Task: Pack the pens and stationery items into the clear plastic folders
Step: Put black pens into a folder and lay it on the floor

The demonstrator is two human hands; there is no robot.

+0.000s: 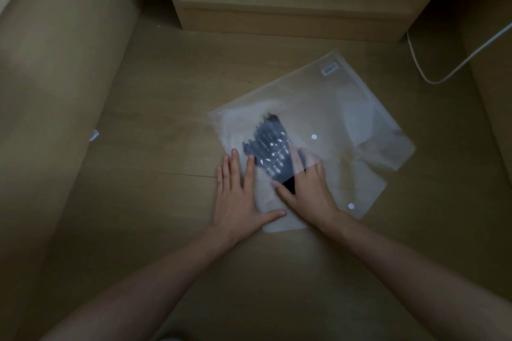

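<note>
Pens lie bundled, seemingly inside the folder, long axis running away from the right hand. Its fingers grip their near ends; the left hand presses flat alongside.

The folders are frosted, translucent plastic with a soft sheen. Beneath them, the floor looks like smooth matt wood. The pens inside glint glossy.

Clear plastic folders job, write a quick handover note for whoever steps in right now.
Left hand: open, flat on the near edge of the upper clear plastic folder.
Right hand: fingers slid into that folder, against the bundle of dark pens.
Done: pens lie inside it, on the wooden floor.
Left: withdraw hand, close the white snap button. A second clear folder lies underneath; contents unclear.
</note>
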